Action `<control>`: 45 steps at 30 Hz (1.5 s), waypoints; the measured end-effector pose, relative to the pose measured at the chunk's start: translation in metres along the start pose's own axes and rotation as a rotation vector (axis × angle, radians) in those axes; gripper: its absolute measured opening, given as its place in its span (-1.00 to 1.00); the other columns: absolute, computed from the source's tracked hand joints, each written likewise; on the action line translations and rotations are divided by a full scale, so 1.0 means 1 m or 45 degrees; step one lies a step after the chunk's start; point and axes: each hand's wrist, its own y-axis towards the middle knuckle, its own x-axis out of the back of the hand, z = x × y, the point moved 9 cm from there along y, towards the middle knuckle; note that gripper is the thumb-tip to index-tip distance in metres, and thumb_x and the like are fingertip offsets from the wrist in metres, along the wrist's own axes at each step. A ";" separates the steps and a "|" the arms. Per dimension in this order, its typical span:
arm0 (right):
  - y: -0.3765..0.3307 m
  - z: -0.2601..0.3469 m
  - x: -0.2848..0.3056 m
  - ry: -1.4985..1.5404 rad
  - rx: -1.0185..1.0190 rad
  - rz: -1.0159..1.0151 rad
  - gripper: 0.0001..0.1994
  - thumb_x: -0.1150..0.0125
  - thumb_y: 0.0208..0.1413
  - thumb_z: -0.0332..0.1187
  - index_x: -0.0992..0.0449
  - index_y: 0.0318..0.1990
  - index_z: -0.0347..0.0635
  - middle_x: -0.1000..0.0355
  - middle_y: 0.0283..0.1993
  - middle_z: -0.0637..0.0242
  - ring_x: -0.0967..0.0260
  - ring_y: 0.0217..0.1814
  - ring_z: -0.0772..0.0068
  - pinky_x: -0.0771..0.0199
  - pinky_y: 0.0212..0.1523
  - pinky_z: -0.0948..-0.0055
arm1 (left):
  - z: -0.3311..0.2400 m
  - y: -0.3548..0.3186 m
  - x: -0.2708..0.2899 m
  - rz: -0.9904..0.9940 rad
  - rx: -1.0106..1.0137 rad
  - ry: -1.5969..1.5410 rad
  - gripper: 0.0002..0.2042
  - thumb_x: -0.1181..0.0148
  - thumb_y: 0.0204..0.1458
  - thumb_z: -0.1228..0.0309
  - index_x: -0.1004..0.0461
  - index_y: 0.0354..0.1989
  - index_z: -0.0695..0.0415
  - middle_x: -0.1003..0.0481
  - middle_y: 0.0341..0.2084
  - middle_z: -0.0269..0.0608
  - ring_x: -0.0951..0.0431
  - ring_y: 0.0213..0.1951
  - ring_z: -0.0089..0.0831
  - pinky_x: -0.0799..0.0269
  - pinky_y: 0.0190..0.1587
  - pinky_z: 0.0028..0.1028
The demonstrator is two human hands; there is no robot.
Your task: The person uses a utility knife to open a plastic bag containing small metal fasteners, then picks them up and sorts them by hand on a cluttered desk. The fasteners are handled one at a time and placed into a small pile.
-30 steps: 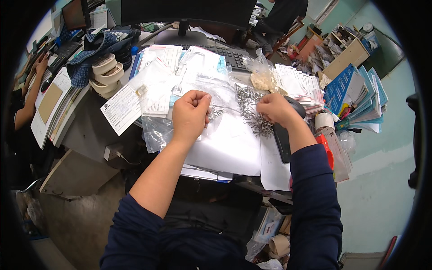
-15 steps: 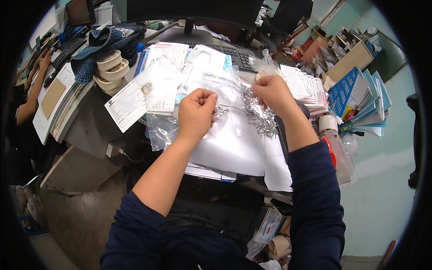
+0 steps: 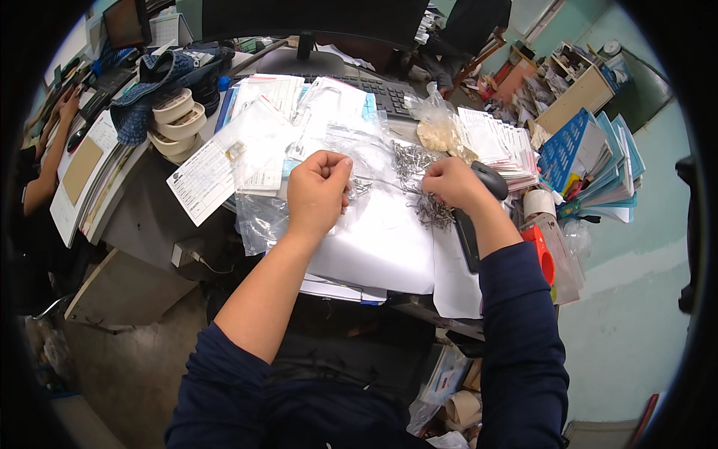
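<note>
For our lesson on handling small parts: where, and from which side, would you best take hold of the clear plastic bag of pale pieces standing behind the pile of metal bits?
Probably at the gathered neck on top of the clear plastic bag, coming from above. Its plastic bunches into a narrow tuft there, while the full belly below is wide and slack. The keyboard behind it and the stack of cards on the right crowd its sides.

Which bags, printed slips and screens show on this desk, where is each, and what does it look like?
Clear plastic bags: flat, see-through, left of the left hand.
Printed slip: white rectangle, at the desk's left edge.
Knotted bag: clear, with pale contents, above the right hand.
Stack of white slips: fanned, right of that bag.
Monitor: dark, top centre.
Small screen: dark, top left.
</note>
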 end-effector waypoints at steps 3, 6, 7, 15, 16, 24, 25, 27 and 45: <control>0.000 -0.016 0.006 0.455 -0.082 0.092 -0.92 -0.23 -0.09 -0.44 -0.54 -0.46 -0.27 -0.45 -0.49 0.32 -0.33 -0.55 0.58 -0.25 -0.61 0.54 | -0.001 0.000 -0.001 0.009 -0.009 0.013 -0.85 -0.17 0.11 0.42 -0.50 -0.34 0.27 -0.46 -0.67 -0.33 -0.37 -0.72 -0.67 -0.24 -0.71 -0.61; -0.002 -0.011 0.006 0.686 -0.071 0.189 -0.92 -0.24 -0.06 -0.42 -0.51 -0.44 -0.23 -0.41 -0.49 0.36 -0.22 -0.62 0.62 -0.14 -0.65 0.57 | -0.003 -0.001 0.000 -0.011 -0.001 0.025 -0.85 -0.17 0.12 0.42 -0.50 -0.34 0.27 -0.46 -0.67 -0.33 -0.37 -0.72 -0.67 -0.24 -0.71 -0.61; -0.003 -0.006 0.005 0.738 -0.061 0.232 -0.92 -0.24 -0.05 -0.42 -0.51 -0.44 -0.23 -0.41 -0.49 0.36 -0.22 -0.61 0.62 -0.14 -0.65 0.57 | -0.001 0.000 0.000 -0.006 -0.002 0.011 -0.86 -0.17 0.12 0.42 -0.50 -0.35 0.27 -0.46 -0.68 -0.33 -0.37 -0.72 -0.68 -0.24 -0.71 -0.61; -0.011 0.077 -0.005 0.695 0.186 0.100 -0.81 -0.23 0.01 -0.43 -0.54 -0.32 -0.45 -0.49 -0.43 0.18 -0.47 -0.46 0.39 -0.48 -0.51 0.44 | -0.004 -0.001 0.000 -0.024 0.000 0.000 -0.86 -0.20 0.12 0.43 -0.51 -0.32 0.27 -0.41 -0.71 -0.39 -0.35 -0.73 -0.70 -0.21 -0.71 -0.63; -0.009 0.077 0.002 0.666 0.205 0.010 -0.81 -0.23 0.01 -0.44 -0.54 -0.32 -0.45 -0.50 -0.41 0.17 -0.49 -0.45 0.38 -0.51 -0.50 0.43 | -0.003 -0.001 -0.004 -0.006 0.003 -0.021 -0.87 -0.20 0.12 0.43 -0.51 -0.32 0.27 -0.41 -0.71 -0.39 -0.35 -0.73 -0.70 -0.21 -0.71 -0.63; -0.018 0.021 -0.008 -0.380 0.139 0.063 -0.72 -0.38 -0.07 -0.31 -0.59 -0.21 -0.25 -0.55 -0.27 0.07 -0.52 -0.18 0.17 -0.49 -0.13 0.32 | -0.001 -0.002 0.002 -0.010 0.006 -0.012 -0.86 -0.18 0.11 0.42 -0.50 -0.35 0.26 -0.46 -0.68 -0.34 -0.36 -0.72 -0.68 -0.23 -0.71 -0.60; -0.020 0.021 -0.009 -0.393 0.167 0.033 -0.72 -0.39 -0.08 -0.30 -0.59 -0.21 -0.23 -0.55 -0.24 0.07 -0.51 -0.15 0.13 -0.47 -0.09 0.32 | -0.002 -0.002 0.000 -0.007 0.004 -0.005 -0.86 -0.17 0.11 0.42 -0.50 -0.35 0.26 -0.47 -0.68 -0.34 -0.36 -0.72 -0.68 -0.23 -0.71 -0.60; -0.021 0.023 -0.007 -0.384 0.277 -0.076 -0.76 -0.39 -0.12 -0.33 -0.60 -0.27 -0.23 -0.56 -0.27 0.08 -0.51 -0.21 0.12 -0.47 -0.11 0.32 | -0.001 -0.001 -0.001 0.003 -0.002 0.009 -0.86 -0.17 0.11 0.42 -0.50 -0.34 0.26 -0.47 -0.67 -0.34 -0.37 -0.72 -0.68 -0.23 -0.71 -0.60; -0.007 0.024 -0.012 -0.671 0.432 -0.182 -0.85 -0.23 -0.10 -0.36 -0.61 -0.42 -0.25 -0.53 -0.38 0.02 -0.49 -0.27 -0.02 -0.48 -0.21 0.20 | 0.000 0.001 -0.001 0.002 -0.010 -0.027 -0.86 -0.17 0.12 0.42 -0.50 -0.33 0.27 -0.46 -0.67 -0.33 -0.37 -0.73 -0.67 -0.23 -0.71 -0.60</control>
